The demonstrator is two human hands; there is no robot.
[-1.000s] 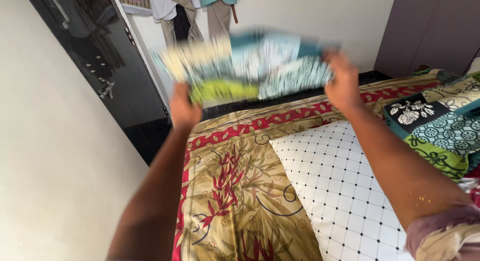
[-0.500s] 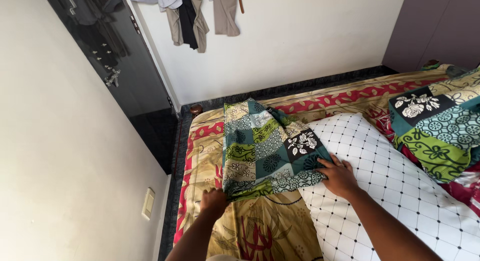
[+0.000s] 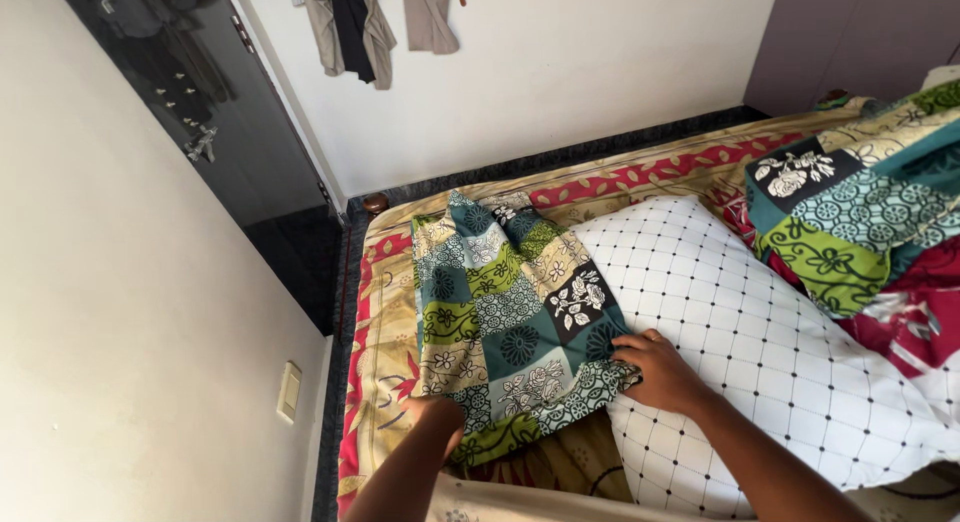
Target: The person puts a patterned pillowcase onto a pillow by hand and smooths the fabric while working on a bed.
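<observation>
Bedroom walls close in on a bed covered by a gold sheet (image 3: 385, 352) with red leaf borders, a dark glossy door (image 3: 190, 112) to the left and clothes (image 3: 350, 22) hanging on the far wall. A patchwork pillowcase (image 3: 505, 322) — green, teal and cream squares — lies flat across the sheet, its right edge lapping onto a white pillow (image 3: 740, 322) with a dotted grid. The left hand (image 3: 435, 414) pinches the near corner; the right hand (image 3: 655, 367) presses fingers down on the near right edge. Hands stand apart, each on the cloth. To smooth it well, I judge both should draw outward evenly — keeping the edge taut. Another patchwork cover (image 3: 850, 212) lies at far right.
</observation>
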